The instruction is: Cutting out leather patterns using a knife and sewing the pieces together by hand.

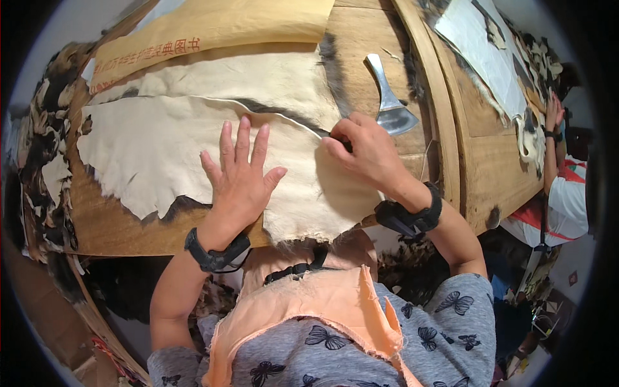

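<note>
A pale fur hide point(151, 151) lies skin side up on the wooden table, its near edge hanging over the front. Behind it is a second pale hide piece point(258, 74); dark fur shows along the line where the two meet. My left hand point(242, 177) rests flat on the near hide, fingers spread, holding nothing. At the right end of the fur line, my right hand point(367, 151) has thumb and forefinger closed beside the hide's edge. Whatever is in that pinch is hidden. Just beyond my right hand sits a metal fan-shaped blade point(394, 116).
Yellow-brown paper point(258, 26) with red print covers the far hide. A raised wooden strip point(445, 129) divides the table. To its right, a person's hands point(554, 116) are near white sheets point(480, 51) and fur scraps. Fur scraps point(48, 168) pile along the left edge.
</note>
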Demonstrator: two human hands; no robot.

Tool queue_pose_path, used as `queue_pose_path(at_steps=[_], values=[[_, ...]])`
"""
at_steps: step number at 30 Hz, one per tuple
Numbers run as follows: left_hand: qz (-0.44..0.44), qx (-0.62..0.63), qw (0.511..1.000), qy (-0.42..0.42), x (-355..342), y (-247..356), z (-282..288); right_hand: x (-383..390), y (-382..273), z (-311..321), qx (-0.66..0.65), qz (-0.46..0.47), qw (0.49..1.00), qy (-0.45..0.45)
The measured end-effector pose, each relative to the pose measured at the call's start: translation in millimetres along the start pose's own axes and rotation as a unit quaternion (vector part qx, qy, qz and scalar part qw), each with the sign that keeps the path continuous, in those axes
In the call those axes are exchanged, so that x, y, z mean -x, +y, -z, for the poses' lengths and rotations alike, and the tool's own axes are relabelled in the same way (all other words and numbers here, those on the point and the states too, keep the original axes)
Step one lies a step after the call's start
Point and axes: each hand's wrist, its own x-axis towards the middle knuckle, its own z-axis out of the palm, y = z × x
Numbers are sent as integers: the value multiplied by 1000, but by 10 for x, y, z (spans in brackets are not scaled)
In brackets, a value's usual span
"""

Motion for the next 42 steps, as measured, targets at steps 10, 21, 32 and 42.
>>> queue_pose_path(at_steps=[10,21,32,42], values=[[-15,-10,999,50,9,-55,-91,-58,55,-119,-34,41,996,72],[-5,-10,999,38,7,-31,-102,-154,231,221,181,217,958,-50],[-74,7,997,-39,68,377,123,-234,523,524,78,72,994,30],[-137,71,988,-2,-31,494,-21,-501,723,430,126,-34,990,44]])
